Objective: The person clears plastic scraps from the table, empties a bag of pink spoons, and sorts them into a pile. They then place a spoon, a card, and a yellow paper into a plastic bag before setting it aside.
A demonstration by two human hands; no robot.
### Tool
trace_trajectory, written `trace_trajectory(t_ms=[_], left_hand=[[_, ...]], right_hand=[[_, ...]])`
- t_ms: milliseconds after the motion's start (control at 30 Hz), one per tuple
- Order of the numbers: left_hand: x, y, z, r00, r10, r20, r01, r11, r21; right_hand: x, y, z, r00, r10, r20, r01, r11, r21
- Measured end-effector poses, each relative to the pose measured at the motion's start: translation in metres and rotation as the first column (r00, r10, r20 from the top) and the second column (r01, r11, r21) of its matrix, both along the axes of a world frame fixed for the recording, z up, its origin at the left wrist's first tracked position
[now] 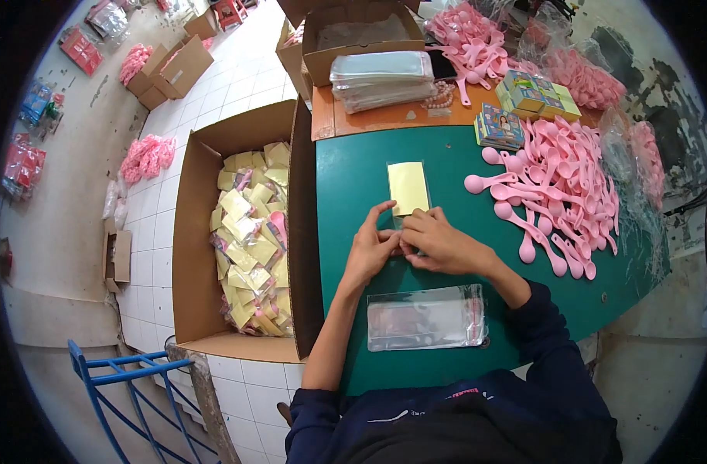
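Observation:
On the green table a clear plastic bag (pixel 394 172) lies with a pale yellow card (pixel 408 188) inside it. My left hand (pixel 371 249) is at the bag's near end, its index finger by the card's lower left corner and its thumb meeting the other hand. My right hand (pixel 440 241) pinches the same near end, fingers bent over it. The fingers hide the bag's edge. Closer to my body lies a stack of flat clear bags (pixel 423 319). To the right is a heap of pink plastic measuring spoons (pixel 558 182).
A tall cardboard box (pixel 195 209) at left holds many packed bags (pixel 253 232). Small printed card stacks (pixel 499 126) stand behind the spoons. More clear bags (pixel 380 76) lie by an open carton (pixel 363 35) at the back. A blue metal frame (pixel 129 379) stands lower left.

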State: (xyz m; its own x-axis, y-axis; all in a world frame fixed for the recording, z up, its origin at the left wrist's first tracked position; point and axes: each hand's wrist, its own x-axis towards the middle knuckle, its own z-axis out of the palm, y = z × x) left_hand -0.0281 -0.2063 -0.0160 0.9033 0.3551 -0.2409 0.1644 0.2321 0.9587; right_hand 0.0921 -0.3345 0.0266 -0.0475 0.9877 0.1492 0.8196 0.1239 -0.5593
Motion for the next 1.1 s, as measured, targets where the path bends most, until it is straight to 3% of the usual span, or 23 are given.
trace_trajectory(t_ms=[100, 200, 233, 267, 300, 333, 400, 433, 533, 600, 700, 800, 933, 1033, 1100], left_hand=[[0.001, -0.009, 0.007, 0.996, 0.081, -0.034, -0.074, 0.983, 0.170], [-0.002, -0.005, 0.016, 0.998, 0.026, -0.059, -0.021, 0.997, 0.076], [-0.002, -0.003, 0.015, 0.999, -0.003, -0.053, 0.006, 0.998, 0.061], [-0.003, -0.001, 0.012, 0.998, -0.035, -0.048, 0.037, 0.998, 0.044], [-0.003, 0.000, 0.010, 0.997, -0.068, -0.042, 0.069, 0.997, 0.029], [-0.004, 0.000, 0.011, 0.995, -0.093, -0.048, 0.095, 0.994, 0.047], [-0.004, 0.001, 0.016, 0.990, -0.132, -0.051, 0.136, 0.986, 0.092], [-0.003, 0.000, 0.017, 0.993, -0.112, -0.033, 0.114, 0.993, 0.043], [-0.003, -0.005, 0.018, 0.998, -0.064, 0.001, 0.064, 0.994, -0.090], [-0.002, -0.008, 0.023, 0.998, -0.049, 0.036, 0.053, 0.989, -0.141], [-0.007, -0.009, 0.018, 0.994, -0.065, 0.085, 0.084, 0.965, -0.246], [-0.017, -0.004, 0.034, 0.984, -0.162, 0.075, 0.174, 0.967, -0.189], [-0.014, -0.005, 0.026, 0.989, -0.147, 0.023, 0.140, 0.969, 0.201], [-0.009, -0.006, 0.021, 0.973, -0.223, -0.056, 0.225, 0.875, 0.429], [-0.009, -0.006, 0.016, 0.982, -0.186, 0.033, 0.153, 0.884, 0.442]], right_hand=[[0.011, -0.019, 0.013, 0.981, 0.067, -0.183, -0.095, 0.984, -0.148], [0.071, -0.061, 0.036, 0.880, 0.130, -0.457, -0.163, 0.986, -0.034], [0.107, -0.092, 0.048, 0.863, -0.068, -0.501, -0.013, 0.988, -0.155], [0.154, -0.123, 0.051, 0.878, -0.285, -0.384, 0.275, 0.958, -0.083], [0.200, -0.154, 0.055, 0.802, -0.517, -0.300, 0.538, 0.843, -0.013], [0.226, -0.175, 0.068, 0.611, -0.787, 0.081, 0.760, 0.613, 0.216], [0.236, -0.198, 0.055, 0.404, -0.857, 0.320, 0.729, 0.513, 0.453], [0.225, -0.196, 0.048, 0.390, -0.859, 0.330, 0.702, 0.510, 0.497], [0.120, -0.125, 0.034, 0.774, -0.632, -0.017, 0.609, 0.738, 0.292], [0.053, -0.078, 0.017, 0.899, -0.433, -0.068, 0.436, 0.867, 0.241], [0.018, -0.037, -0.013, 0.887, -0.461, 0.036, 0.424, 0.841, 0.335], [0.016, -0.034, -0.022, 0.891, -0.443, -0.100, 0.449, 0.828, 0.335], [0.015, -0.039, -0.027, 0.879, -0.366, -0.304, 0.449, 0.849, 0.277], [0.016, -0.042, -0.027, 0.844, -0.347, -0.410, 0.451, 0.872, 0.191], [0.017, -0.047, -0.023, 0.776, -0.364, -0.515, 0.474, 0.875, 0.096]])
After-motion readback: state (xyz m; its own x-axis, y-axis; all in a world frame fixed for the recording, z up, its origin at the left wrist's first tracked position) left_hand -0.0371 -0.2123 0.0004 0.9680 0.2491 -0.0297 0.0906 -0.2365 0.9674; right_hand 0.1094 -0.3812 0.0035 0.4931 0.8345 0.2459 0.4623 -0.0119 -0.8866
